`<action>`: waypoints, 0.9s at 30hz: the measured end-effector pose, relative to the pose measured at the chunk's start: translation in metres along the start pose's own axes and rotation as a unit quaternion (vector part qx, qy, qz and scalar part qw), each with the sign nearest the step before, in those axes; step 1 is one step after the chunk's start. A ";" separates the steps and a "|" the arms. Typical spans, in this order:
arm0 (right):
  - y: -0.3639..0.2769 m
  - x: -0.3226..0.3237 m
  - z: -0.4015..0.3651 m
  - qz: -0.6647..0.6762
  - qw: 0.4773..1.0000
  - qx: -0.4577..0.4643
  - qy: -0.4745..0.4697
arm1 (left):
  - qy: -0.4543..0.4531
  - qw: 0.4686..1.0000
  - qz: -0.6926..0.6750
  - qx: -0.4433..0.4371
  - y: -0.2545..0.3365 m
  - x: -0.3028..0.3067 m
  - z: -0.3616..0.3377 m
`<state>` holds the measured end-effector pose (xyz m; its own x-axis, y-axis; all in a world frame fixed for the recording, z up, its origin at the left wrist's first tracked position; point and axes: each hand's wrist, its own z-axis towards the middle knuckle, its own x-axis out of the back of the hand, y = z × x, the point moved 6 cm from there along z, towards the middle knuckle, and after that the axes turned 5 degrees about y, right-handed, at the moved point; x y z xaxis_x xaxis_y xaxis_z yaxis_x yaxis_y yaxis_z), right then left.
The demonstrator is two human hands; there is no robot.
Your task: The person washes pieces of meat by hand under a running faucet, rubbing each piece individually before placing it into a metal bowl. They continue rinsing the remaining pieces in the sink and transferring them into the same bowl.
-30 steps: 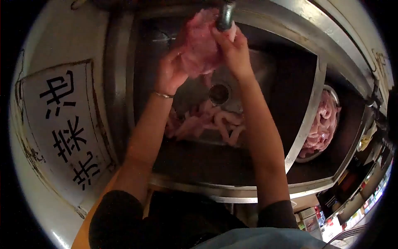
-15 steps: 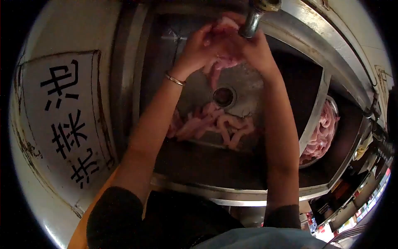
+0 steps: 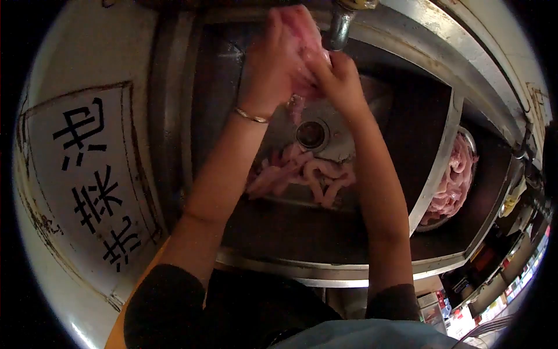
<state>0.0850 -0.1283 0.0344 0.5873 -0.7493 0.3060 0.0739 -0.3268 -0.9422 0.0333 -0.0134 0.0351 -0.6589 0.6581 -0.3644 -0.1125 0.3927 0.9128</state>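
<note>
Pink raw meat is held between my two hands above the sink, just left of the faucet. My left hand, with a bracelet at the wrist, is closed round its left side and somewhat blurred. On its lower right side, my right hand grips it with bent fingers. A strip of the meat hangs down toward the drain. Below the drain, more pale pink pieces and a looped strip lie on the sink bottom.
To the right, beyond a metal divider, a round metal bowl full of pink meat stands in a second basin. A white sign with black characters is on the left. The sink's metal front edge runs near my body.
Both hands have shifted left with the meat, out from under the faucet. More of the meat now shows, raised above my fingers. The view has shifted slightly.
</note>
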 end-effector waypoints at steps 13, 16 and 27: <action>0.001 0.004 0.006 0.375 0.925 -0.053 0.035 | -0.033 0.960 -0.256 0.111 -0.015 0.062 -0.004; -0.001 0.004 0.017 0.267 0.963 0.023 -0.036 | 0.044 0.953 -0.248 0.167 -0.032 0.068 -0.019; 0.041 0.079 -0.035 0.114 0.943 0.039 0.310 | -0.053 0.944 -0.230 0.231 -0.041 0.006 -0.017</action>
<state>0.1060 -0.2207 0.0246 0.0123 -0.9957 0.0914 0.0760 -0.0902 -0.9930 0.0220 -0.0365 -0.0013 -0.5392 0.4001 -0.7411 -0.0167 0.8747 0.4844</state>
